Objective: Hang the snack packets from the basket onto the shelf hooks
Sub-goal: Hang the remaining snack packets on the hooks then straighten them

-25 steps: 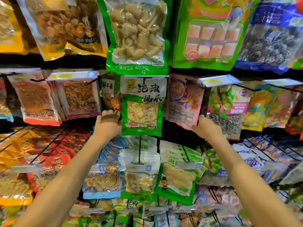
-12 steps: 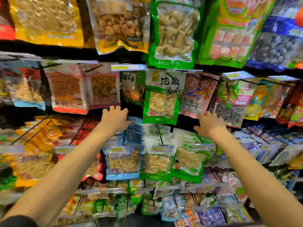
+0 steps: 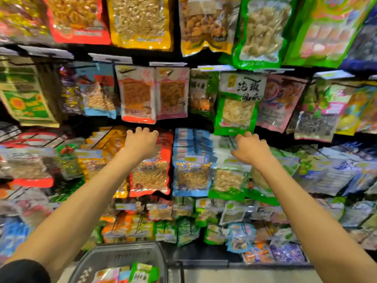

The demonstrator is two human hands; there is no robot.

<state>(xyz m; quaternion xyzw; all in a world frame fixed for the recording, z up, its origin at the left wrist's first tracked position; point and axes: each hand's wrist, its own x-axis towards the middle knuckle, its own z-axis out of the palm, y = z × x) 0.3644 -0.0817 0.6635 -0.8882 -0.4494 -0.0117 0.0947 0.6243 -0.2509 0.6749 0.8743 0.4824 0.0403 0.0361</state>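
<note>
Left hand (image 3: 140,142), right hand (image 3: 252,149) — both empty, fingers loosely curled, now lowered from the green-and-white plastic snack packet (image 3: 237,105), left hanging in the middle row; grey plastic basket (image 3: 122,257) brought into view below — remaining packets (image 3: 140,272) to be hung

- Shelf wall (image 3: 85,122): dark backing with rows of black hooks and packets hung in tiers. Price tags (image 3: 216,67) sit at the hook ends.
- Just above right hand (image 3: 252,148): green packet (image 3: 237,107) with a white header and black characters. Its bottom edge is at the fingertips.
- Above left hand (image 3: 140,144): two pink-and-orange packets (image 3: 136,94), side by side.
- Behind left hand and lower: red packet (image 3: 151,180).
- Between the hands, lower: blue packets (image 3: 191,176), several deep on one hook.
- Top tier, high over both hands: large yellow packet (image 3: 140,19) and large green packet (image 3: 263,29).
- Under left forearm, at bottom edge of view: grey basket (image 3: 122,254) with loose packets (image 3: 142,272) lying inside.
</note>
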